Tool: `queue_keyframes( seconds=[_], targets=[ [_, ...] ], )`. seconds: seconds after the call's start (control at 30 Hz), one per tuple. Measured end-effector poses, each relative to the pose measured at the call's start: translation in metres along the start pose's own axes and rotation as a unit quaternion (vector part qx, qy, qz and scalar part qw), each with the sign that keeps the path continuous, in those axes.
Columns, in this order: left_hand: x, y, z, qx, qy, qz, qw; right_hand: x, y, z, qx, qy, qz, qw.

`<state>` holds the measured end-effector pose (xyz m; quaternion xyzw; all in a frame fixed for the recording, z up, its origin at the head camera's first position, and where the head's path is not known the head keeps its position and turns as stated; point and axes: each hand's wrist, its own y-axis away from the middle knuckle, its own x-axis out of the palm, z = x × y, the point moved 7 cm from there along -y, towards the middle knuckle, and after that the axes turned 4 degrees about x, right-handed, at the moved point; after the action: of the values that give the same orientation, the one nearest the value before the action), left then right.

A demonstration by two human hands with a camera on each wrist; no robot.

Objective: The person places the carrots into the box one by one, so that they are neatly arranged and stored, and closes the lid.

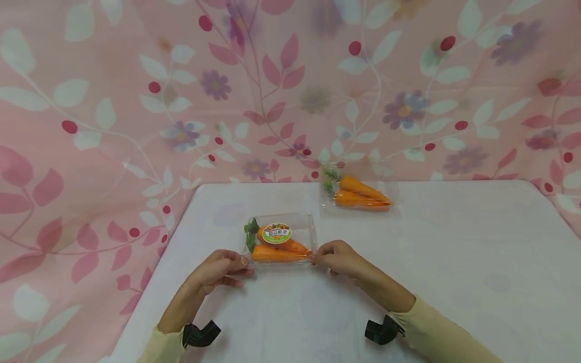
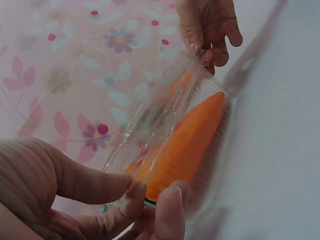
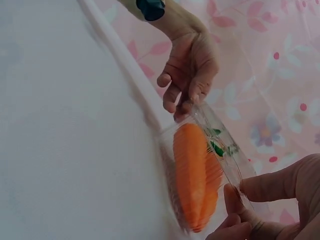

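Observation:
A clear plastic clamshell box holds orange carrots with green tops, and an oval fruit label sits on its lid. My left hand pinches the box's near left corner between thumb and fingers. At the near right corner, my right hand pinches the rim the same way. In the left wrist view the thumb and a finger of the left hand grip the rim beside a carrot. The right wrist view shows the right hand pinching the rim's edge.
Behind and to the right lies a clear bag with several carrots in it, near the table's back edge. A white cloth covers the table. A pink floral curtain hangs behind it and along the left side.

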<state>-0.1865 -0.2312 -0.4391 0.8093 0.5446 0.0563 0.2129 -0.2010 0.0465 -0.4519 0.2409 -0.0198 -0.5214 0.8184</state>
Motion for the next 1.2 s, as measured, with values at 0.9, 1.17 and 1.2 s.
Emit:
queue_keyframes(
  seconds=[0.9, 1.17, 1.2],
  targets=[
    [0.132, -0.023, -0.035, 0.055, -0.083, 0.084, 0.9915, -0.098, 0.098, -0.058, -0.003, 0.048, 0.031, 0.9984],
    [0.148, -0.024, -0.037, 0.052, -0.1, 0.098, 0.9888, -0.104, 0.112, -0.075, 0.004, 0.061, 0.037, 0.9974],
    [0.148, -0.024, -0.037, 0.052, -0.102, 0.099, 0.9885, -0.104, 0.113, -0.076, 0.004, 0.062, 0.038, 0.9974]
  ],
)
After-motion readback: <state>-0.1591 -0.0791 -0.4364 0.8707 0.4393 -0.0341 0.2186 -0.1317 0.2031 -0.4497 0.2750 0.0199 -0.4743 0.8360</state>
